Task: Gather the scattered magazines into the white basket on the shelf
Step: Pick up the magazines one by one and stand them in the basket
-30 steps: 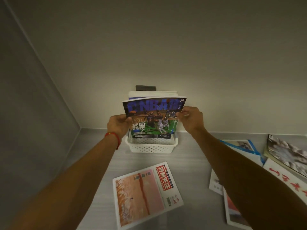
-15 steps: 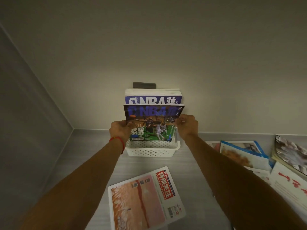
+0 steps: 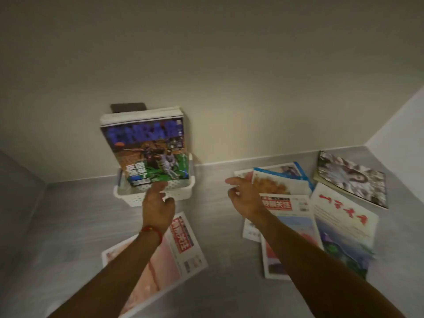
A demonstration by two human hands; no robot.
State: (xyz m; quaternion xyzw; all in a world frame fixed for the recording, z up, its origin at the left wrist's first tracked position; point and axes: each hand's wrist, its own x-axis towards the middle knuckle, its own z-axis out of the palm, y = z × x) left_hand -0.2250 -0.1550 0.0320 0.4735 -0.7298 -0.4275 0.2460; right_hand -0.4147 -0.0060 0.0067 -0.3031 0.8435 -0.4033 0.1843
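Dim, warm light falls unevenly: the beige back wall (image 3: 229, 65) glows brightest beyond the hands, dark toward the corners. Everything is slightly motion-blurred, and wide-angle distortion bends the edges.

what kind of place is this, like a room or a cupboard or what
Probably a deep shelf or cabinet recess: a grey shelf surface walled on three sides, a white basket against the back, loose magazines scattered.

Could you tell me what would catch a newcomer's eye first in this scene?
Probably the basketball magazine standing upright in the white basket against the back wall, its blue and green cover the brightest thing there. Next, the overlapping magazines on the shelf at right, with the open right hand over their near edge.
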